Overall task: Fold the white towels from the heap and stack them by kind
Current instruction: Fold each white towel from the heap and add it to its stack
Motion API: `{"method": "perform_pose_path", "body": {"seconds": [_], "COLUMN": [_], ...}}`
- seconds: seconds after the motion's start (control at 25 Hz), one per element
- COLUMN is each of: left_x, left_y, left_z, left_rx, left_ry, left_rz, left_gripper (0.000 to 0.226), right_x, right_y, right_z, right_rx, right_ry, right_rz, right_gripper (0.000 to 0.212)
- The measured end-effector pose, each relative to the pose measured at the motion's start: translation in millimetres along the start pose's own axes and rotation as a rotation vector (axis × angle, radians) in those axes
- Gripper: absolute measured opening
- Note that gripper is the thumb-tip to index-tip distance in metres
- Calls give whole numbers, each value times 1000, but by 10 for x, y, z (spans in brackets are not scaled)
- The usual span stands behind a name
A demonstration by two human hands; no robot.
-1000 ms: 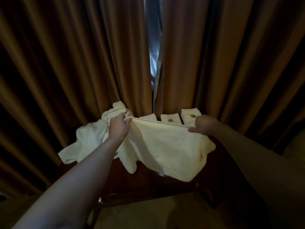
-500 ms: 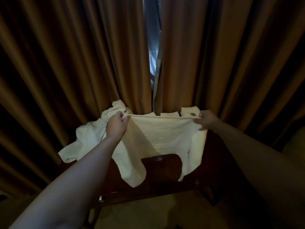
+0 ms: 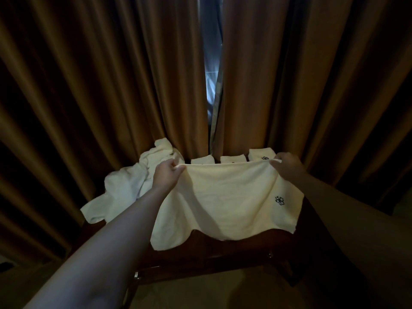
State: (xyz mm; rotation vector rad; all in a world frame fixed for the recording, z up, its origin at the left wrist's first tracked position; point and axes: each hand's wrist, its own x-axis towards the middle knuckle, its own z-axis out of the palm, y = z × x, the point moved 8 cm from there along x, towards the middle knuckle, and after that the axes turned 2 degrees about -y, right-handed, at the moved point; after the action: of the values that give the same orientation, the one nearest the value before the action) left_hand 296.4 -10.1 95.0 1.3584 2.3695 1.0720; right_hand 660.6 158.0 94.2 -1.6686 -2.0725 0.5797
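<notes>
Now spread flat, soft terry towel shows embroidered emblem.

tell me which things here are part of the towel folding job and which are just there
Part of the job:
- spread towel, pinched at its top corners by the left hand and right hand
- unfolded heap
- three folded stacks at the back
- dark wooden table

Just there:
- brown curtains
- window gap

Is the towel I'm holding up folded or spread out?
Spread out: the towel hangs as one open sheet, left hand and right hand pinching its top corners.
</notes>
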Motion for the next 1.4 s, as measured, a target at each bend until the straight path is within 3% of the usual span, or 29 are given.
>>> {"method": "perform_pose_path", "body": {"seconds": [0.32,0.52,0.68,0.84,0.96,1.0,1.12,1.24,1.4], "left_x": [710,608,223,-328,-642,-716,-915,-1102,-1139], "left_y": [352,294,-313,-897,-1201,-1281,-1540,-1711,-1519], "left_z": [54,196,927,1755,2164,2280,2612,2837,2952], "left_rx": [30,26,114,217,193,187,327,538,672], "left_ry": [109,122,-61,-294,-407,-438,-601,-803,-759], "left_rz": [77,142,105,82,-22,-36,-65,-90,-61], "left_gripper": [23,21,21,25,23,22,22,42,64], "right_x": [694,593,430,-84,-426,-501,-672,-802,-805], "right_y": [-129,-228,480,1195,1577,1688,1894,1993,2099], "right_z": [-254,-186,729,1726,2327,2401,2534,2589,2566], "right_rx": [22,10,-10,-79,-166,-137,-177,-193,-116], "right_ry": [174,285,72,-173,-395,-411,-429,-465,-468], "right_rz": [-81,-315,-245,-63,53,118,206,249,306], "right_gripper": [34,25,45,13,35,41,30,37,33]}}
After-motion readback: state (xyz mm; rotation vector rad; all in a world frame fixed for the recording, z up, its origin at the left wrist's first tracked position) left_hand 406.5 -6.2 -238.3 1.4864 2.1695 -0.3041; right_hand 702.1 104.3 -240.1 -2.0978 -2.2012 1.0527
